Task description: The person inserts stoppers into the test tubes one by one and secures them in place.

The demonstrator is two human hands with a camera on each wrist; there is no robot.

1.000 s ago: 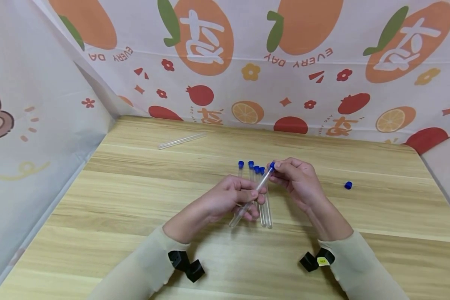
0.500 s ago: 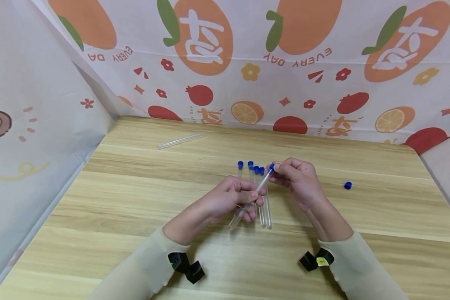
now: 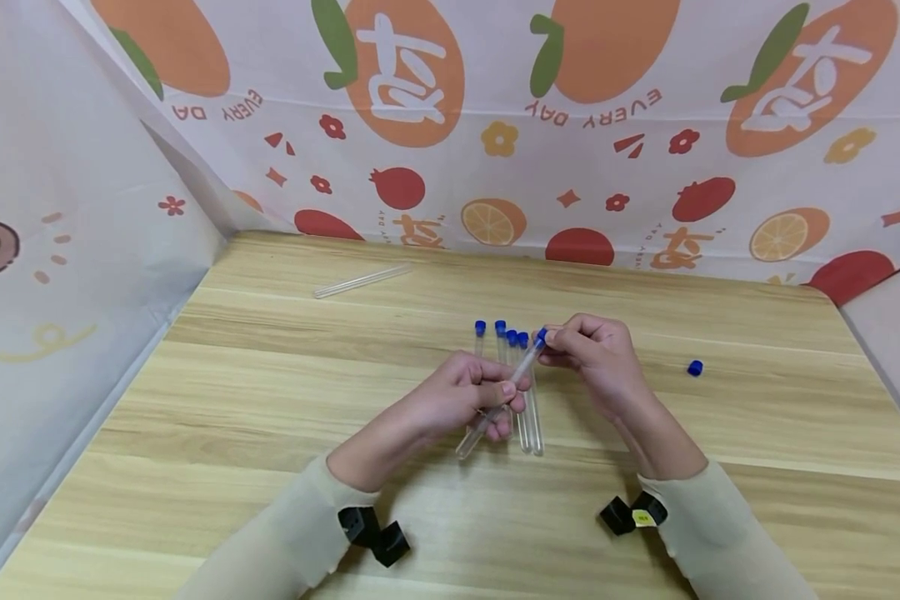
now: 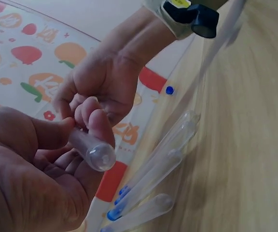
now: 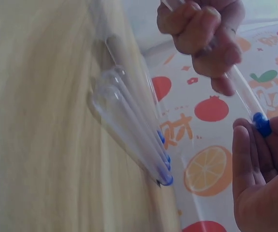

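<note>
My left hand grips a clear test tube around its middle, thumb on top. The tube slants, its rounded end low toward me and its other end up at the right. At that upper end sits a blue cap, pinched between the thumb and fingers of my right hand. In the left wrist view the tube's rounded end points at the camera. Several capped test tubes lie side by side on the table beneath the hands, partly hidden by the left one.
One loose blue cap lies on the wooden table to the right. Toward the back left rest clear tubes with no blue cap on them. A fruit-print curtain hangs behind the table. Each wrist wears a black camera mount.
The capped end of the held tube has dipped slightly down and left, with the right fingertips following. Both hands keep their hold; the tubes on the table stay put.
</note>
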